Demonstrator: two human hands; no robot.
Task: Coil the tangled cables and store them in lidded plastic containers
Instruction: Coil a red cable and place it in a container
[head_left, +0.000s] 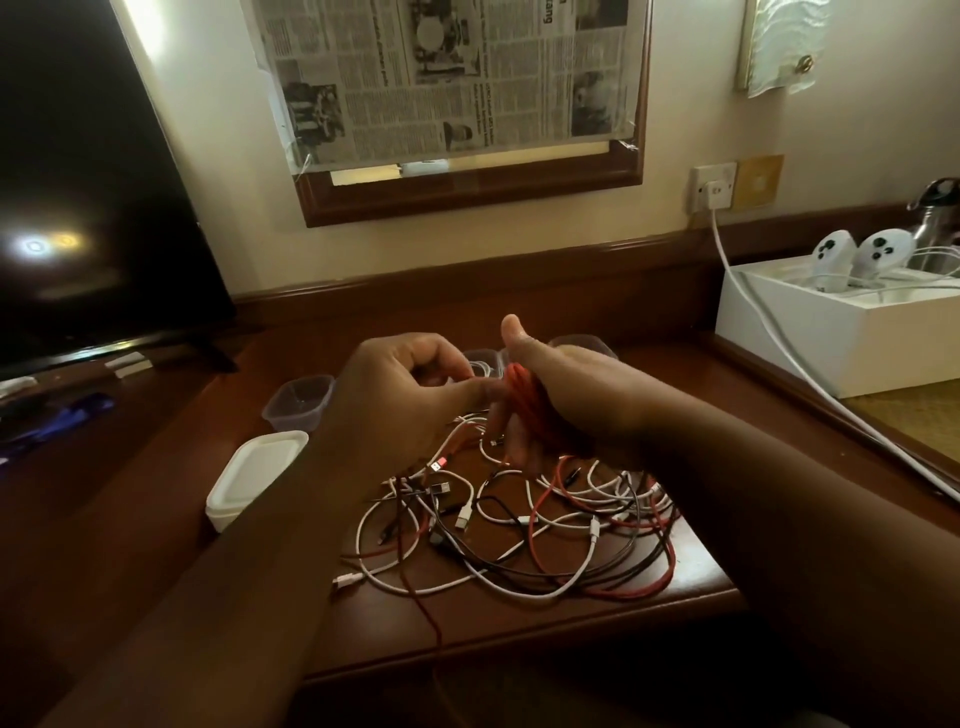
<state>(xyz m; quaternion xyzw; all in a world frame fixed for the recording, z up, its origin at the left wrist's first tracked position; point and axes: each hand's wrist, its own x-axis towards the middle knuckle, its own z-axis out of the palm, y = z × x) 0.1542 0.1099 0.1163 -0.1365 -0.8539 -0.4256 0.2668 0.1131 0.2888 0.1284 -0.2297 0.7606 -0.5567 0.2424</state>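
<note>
Nearest the camera, a tangle of cables (519, 530), white, black and red, lies spread on the front part of the dark wooden desk (571, 634), with 1 red strand trailing off the near edge. Just above the tangle both hands meet. The right hand (566, 395) has a red cable coil (524, 405) wound around its fingers, thumb pointing up, so it grasps that coil. The left hand (410, 389) has its fingers curled and pinches the cable just beside the coil; whether it is the red strand or a white one cannot be told. To the left of the tangle sits a white lidded container (254, 475), closed, and just behind it a clear open container (300, 402) with no lid on it. Behind the hands, 2 more clear containers (584, 345) show only partly; their contents are hidden. Further back on the right stands a white box (831, 343) holding 2 white controllers (857, 254), with a white power cord (763, 332) running past it up to a wall socket (714, 189). On the left a dark television (88, 208) stands, and on the wall a newspaper (447, 73) is taped over a wooden frame.
</note>
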